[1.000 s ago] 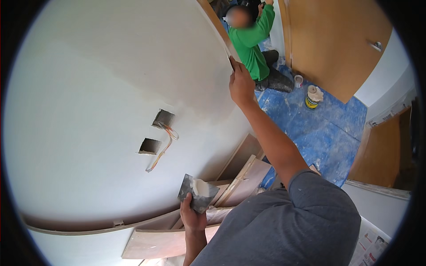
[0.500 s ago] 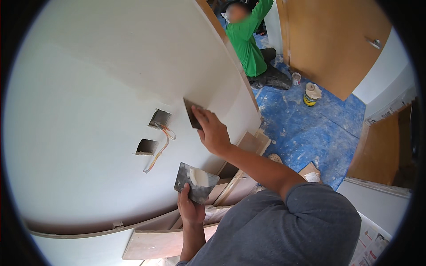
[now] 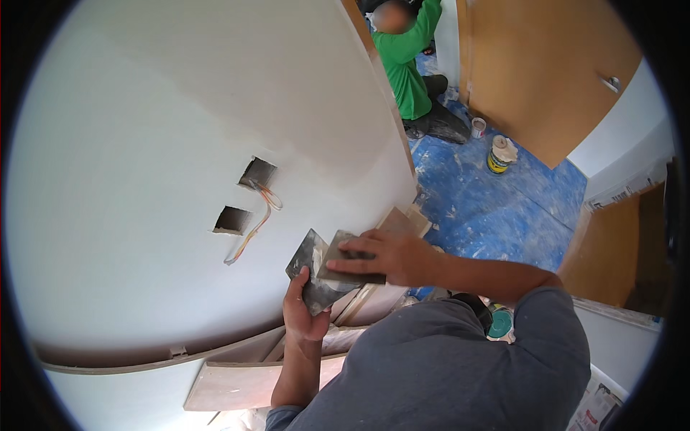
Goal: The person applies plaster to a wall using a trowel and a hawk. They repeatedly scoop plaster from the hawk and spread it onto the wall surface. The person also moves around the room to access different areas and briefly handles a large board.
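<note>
Two-handed, with plate (image 3: 305,253) clamped in left grip (image 3: 305,312) by its lower edge and scraper (image 3: 331,254) clamped in right grip (image 3: 399,258) over plate's right side: draw scraper lightly, evenly across paste (image 3: 318,255).

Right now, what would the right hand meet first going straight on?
Likely the pale paste on the dark plate in the left hand; the blade in the right hand overlaps it in view; depth is unclear.

On your left, wires (image 3: 253,231) hang from the farther opening (image 3: 259,170) in the wall (image 3: 144,165). Near, in your hands (image 3: 404,258), the blade (image 3: 332,257) overlaps the plate's (image 3: 321,294) right part. Far right, two cans (image 3: 497,162) stand on the floor (image 3: 496,208).
</note>
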Available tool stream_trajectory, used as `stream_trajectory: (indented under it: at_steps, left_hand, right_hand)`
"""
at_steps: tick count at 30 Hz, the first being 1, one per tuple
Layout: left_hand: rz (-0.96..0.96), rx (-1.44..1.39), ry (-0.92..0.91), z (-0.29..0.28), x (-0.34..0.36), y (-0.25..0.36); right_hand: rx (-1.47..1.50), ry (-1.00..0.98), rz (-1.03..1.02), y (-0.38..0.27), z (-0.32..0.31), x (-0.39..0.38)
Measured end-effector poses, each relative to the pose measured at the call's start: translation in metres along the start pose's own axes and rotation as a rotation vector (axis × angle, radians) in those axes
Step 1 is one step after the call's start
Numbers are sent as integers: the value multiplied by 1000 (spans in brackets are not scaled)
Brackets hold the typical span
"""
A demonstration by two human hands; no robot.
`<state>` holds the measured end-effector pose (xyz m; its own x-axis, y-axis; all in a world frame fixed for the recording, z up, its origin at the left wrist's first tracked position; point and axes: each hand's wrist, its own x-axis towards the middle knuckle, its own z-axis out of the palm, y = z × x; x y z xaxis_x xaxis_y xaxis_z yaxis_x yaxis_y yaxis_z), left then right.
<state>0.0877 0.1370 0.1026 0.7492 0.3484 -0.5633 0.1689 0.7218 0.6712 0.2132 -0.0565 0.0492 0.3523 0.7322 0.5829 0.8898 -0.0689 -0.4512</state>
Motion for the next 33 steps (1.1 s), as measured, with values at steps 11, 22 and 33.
stream_trajectory:
  at_steps: [11,22,33]
  left_hand:
    - [55,0,-116,-31,1,-15]
    - [-96,-32,93,-102,-28,-46]
    - [-51,-45,153,-138,-42,-36]
  right_hand:
    - [-205,467,779,211,72,-17]
    - [-247,725,955,256,124,47]
    - [-160,718,941,173,190,57]
